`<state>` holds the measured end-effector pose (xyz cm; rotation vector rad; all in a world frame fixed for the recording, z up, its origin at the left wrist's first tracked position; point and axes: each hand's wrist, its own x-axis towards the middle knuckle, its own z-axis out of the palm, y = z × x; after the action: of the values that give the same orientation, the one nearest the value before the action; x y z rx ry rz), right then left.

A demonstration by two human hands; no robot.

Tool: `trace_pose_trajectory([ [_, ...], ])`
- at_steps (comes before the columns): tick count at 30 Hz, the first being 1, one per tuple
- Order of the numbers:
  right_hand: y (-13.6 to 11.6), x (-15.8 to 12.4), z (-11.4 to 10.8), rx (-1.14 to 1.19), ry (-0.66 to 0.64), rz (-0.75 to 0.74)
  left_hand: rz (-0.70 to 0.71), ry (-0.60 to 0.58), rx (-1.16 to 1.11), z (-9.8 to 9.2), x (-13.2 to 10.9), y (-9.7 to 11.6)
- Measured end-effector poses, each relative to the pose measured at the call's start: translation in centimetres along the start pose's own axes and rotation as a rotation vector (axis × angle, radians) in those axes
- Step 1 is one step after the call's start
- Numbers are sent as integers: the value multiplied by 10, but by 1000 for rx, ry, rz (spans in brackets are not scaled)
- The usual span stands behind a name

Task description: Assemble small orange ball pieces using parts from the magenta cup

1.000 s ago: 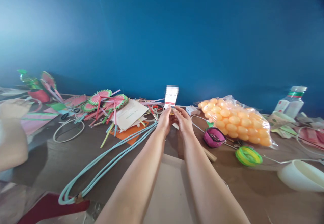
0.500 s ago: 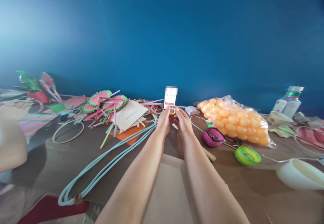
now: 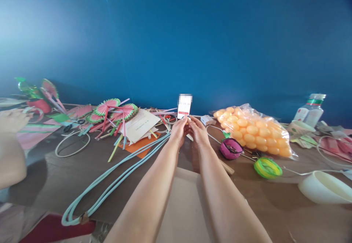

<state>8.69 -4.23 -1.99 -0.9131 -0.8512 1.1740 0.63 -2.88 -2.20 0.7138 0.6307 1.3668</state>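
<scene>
My left hand [image 3: 178, 131] and my right hand [image 3: 198, 130] meet in the middle, fingers curled together round a small object that they mostly hide. A little yellow or gold colour shows between the fingertips. Just behind them a phone [image 3: 184, 105] stands upright against the blue wall, its screen lit white with digits. Right of my hands lie a small white box [image 3: 208, 120] and a purple pouch [image 3: 227, 151] with small bits inside.
Pale blue tubing [image 3: 110, 180], paper fans [image 3: 125, 113] and papers [image 3: 141, 125] lie left. A bag of orange balls [image 3: 255, 131], a green-yellow coil [image 3: 268, 168], a white bowl [image 3: 316, 190] and bottles [image 3: 313, 107] are right. Another person's arm [image 3: 11, 147] reaches in at far left.
My fingers have closed further over the small object, which showed more clearly before. The other person's hand at far left has shifted slightly.
</scene>
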Motion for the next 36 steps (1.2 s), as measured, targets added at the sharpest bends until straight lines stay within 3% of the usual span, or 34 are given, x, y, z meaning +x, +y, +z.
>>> trace_pose_trajectory([
  [13,5,6,-8,104,-8,91,-118,64,-47,4,-2,4],
  [20,5,7,-10,135,-11,136,-98,106,-40,3,-2,4],
  [36,4,7,-8,211,-35,111,-66,36,-76,1,-3,3],
])
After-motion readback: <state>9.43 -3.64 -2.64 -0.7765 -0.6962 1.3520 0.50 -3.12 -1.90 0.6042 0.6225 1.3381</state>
